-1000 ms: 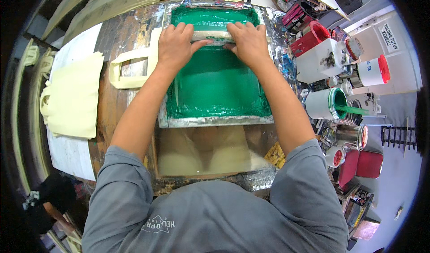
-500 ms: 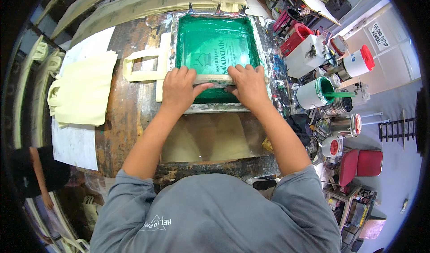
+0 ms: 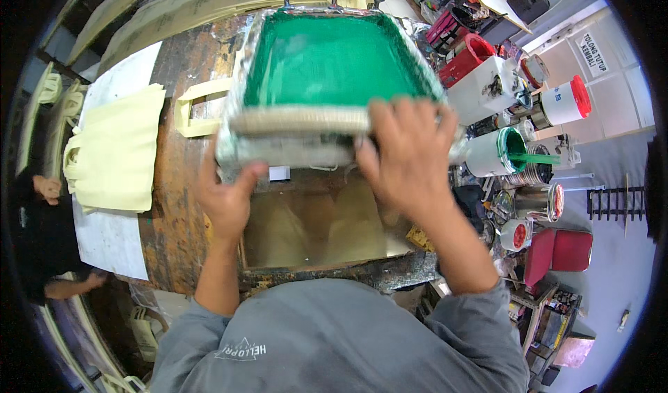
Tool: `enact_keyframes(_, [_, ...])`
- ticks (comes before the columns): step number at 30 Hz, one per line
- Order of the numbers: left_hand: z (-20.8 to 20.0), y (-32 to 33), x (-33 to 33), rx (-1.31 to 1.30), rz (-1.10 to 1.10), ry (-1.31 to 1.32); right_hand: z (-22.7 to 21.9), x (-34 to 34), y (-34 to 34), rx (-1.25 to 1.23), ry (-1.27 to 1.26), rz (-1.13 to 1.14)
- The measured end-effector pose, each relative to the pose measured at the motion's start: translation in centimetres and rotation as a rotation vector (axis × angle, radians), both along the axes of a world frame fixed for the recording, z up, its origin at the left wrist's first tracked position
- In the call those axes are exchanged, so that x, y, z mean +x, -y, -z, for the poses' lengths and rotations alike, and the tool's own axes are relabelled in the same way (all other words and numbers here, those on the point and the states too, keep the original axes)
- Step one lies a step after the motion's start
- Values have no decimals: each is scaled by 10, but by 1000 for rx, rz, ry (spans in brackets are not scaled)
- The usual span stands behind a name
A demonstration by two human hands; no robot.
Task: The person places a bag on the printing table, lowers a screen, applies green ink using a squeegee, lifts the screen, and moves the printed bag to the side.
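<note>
A silk-screen frame [image 3: 240, 59], its mesh [image 3: 327, 59] coated in green ink, has its near edge tilted up off the table. At the near left corner of that frame my left hand [image 3: 229, 198] grips it, thumb apart on the near side, fingertips partly hidden. My right hand [image 3: 414, 149], slightly blurred, is closed on the right end of a squeegee [image 3: 299, 120], whose long wooden handle lies across the frame's near side. Beneath the frame's left side, the handle of a cream tote bag [image 3: 184, 111] sticks out; the rest is mostly hidden.
Cream tote bags [image 3: 118, 149] lie on white paper at the left of the stained table [image 3: 188, 212]. Clamps [image 3: 334, 2] stand at the frame's far edge. Ink tubs, including an open green one [image 3: 494, 153], crowd the right. Another person [image 3: 45, 226] is at far left.
The frame's near edge has risen. My left hand has gone from the squeegee to the frame's near left corner; my right hand keeps the squeegee. Green ink now covers the printed design.
</note>
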State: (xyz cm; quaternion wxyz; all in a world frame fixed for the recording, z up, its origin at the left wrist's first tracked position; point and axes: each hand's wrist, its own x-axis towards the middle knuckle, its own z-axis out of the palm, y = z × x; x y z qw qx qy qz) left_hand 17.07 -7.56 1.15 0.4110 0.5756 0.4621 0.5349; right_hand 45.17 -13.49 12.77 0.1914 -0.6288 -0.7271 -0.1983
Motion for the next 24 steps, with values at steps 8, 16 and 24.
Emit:
enact_keyframes(8, [23, -63, -36, 283, 285, -877, -86, 32, -87, 209, 32, -22])
enact_keyframes(16, [55, -128, -52, 404, 527, -869, -103, 28, -99, 246, -19, -46])
enact_keyframes(24, [-98, -188, -34, 949, 504, -1137, -120, 32, -112, 207, -74, -47])
